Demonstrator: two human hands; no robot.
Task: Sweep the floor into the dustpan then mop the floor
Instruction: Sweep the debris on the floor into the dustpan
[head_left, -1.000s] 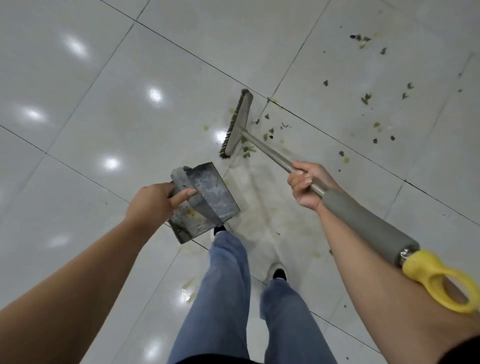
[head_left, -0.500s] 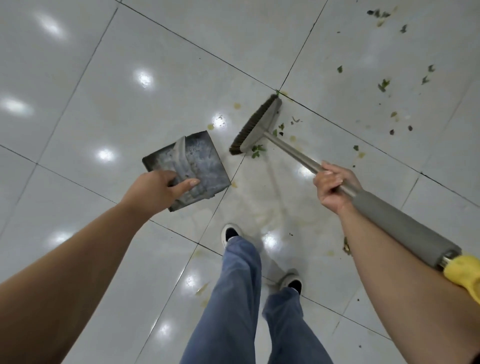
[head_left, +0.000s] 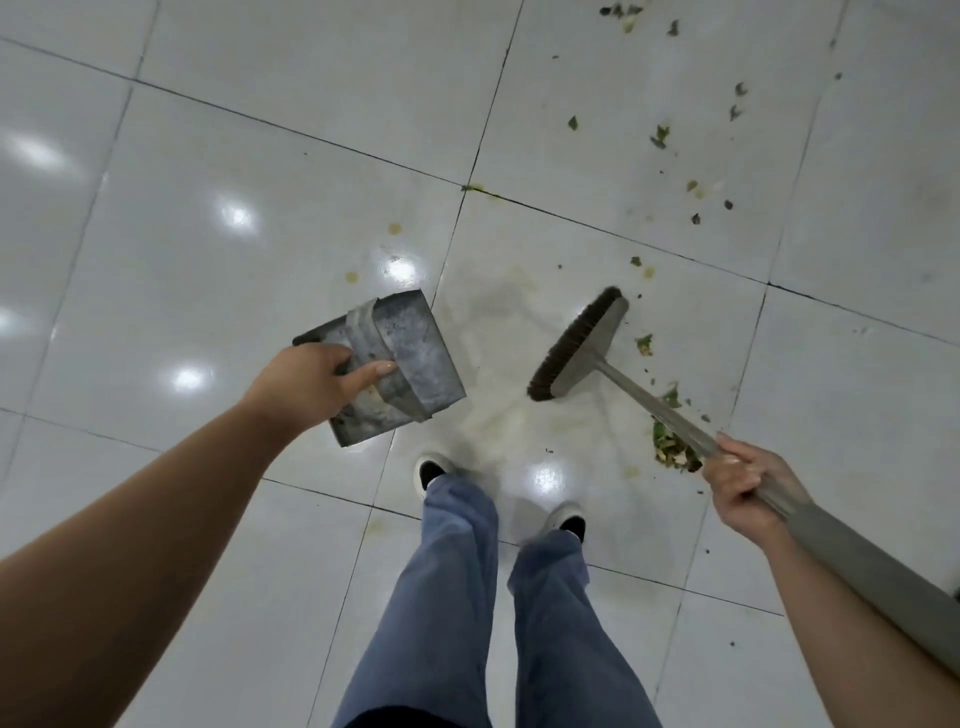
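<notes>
the grey sheet-metal dustpan (head_left: 402, 358) sits left of frame centre, held above the glossy white tiled floor (head_left: 260, 171); whether its lower edge touches the tile cannot be told. the left hand (head_left: 311, 382) grips its curved metal strap handle (head_left: 371, 353), fingers curled round the strap, thumb lying straight along it. the long-handled broom with dark bristles and grey head (head_left: 576, 345) lies right of centre, bristle edge facing the dustpan, well apart from it across a band of bare, smeared tile. the right hand (head_left: 748, 483) grips the broom's metal shaft (head_left: 654, 405) at the right edge of the frame, fingers wrapped tight. a small heap of green leaf scraps (head_left: 670, 449) lies under the shaft, just beside that hand. loose green scraps (head_left: 660, 136) are scattered across the upper right tiles. two white-edged shoes (head_left: 431, 470) and blue trouser legs (head_left: 452, 597) occupy lower centre, near the dustpan's lower edge. the upper left tiles show only light reflections.
</notes>
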